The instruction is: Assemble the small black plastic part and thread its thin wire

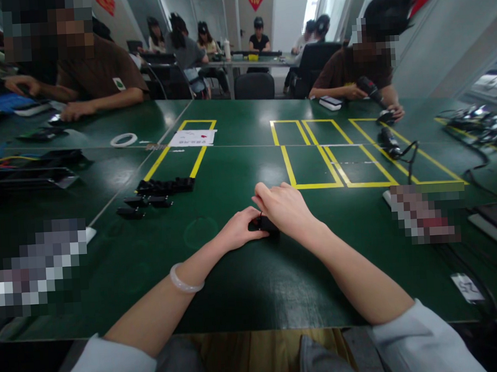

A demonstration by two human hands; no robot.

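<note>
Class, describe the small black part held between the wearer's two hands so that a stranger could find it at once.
Start at the green table and follow the two bare forearms to where the left hand and right hand meet. The small black part sits pinched between them on the table. Unlike the other black parts lying loose to the left, it is the only one being held.

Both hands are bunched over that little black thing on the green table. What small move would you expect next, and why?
Probably lifting the black part slightly off the table. The left hand and right hand both pinch it against the surface, covering most of it, so raising it would free the fingers to work on it.
</note>
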